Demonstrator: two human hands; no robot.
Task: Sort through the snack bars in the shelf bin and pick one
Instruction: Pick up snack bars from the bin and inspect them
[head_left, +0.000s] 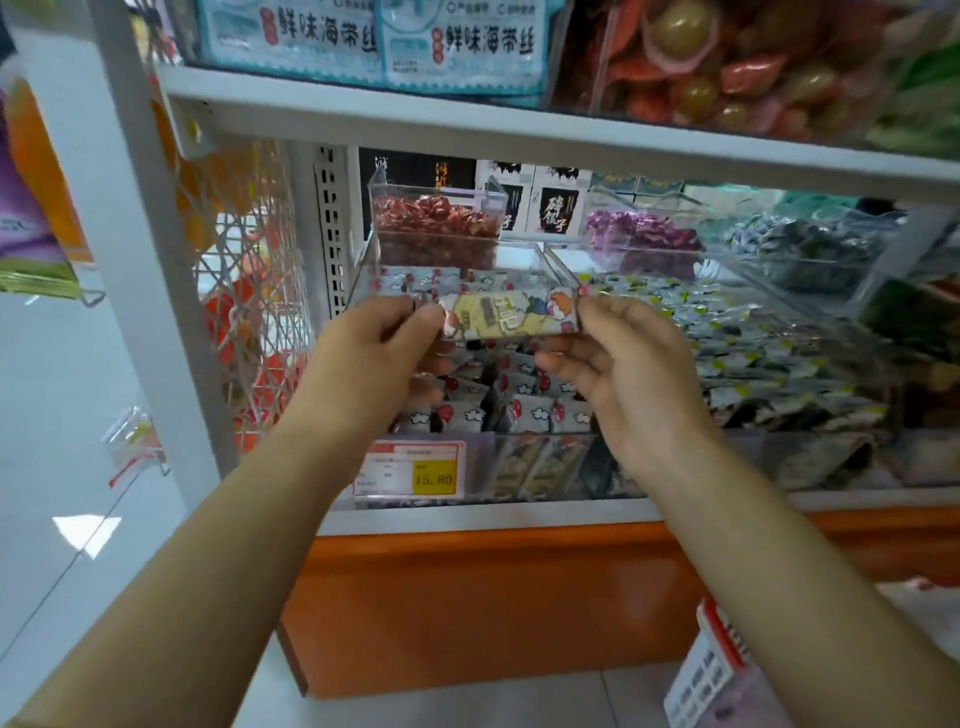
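Both hands hold one snack bar (511, 314) level above the clear shelf bin (483, 405): the left hand (382, 340) and right hand (618, 353) each keep a pinching grip on an end. Best held lightly, label up, for reading.

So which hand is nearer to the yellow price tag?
Left. The left hand is above the price tag, slightly left; the right hand is farther, up-right.

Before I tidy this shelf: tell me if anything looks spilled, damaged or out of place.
Nothing stands out. The snack bar is held level between the left hand and right hand above the clear bin, its wrapper looking intact. The bars in the bin lie jumbled but contained, and the price tag sits straight.
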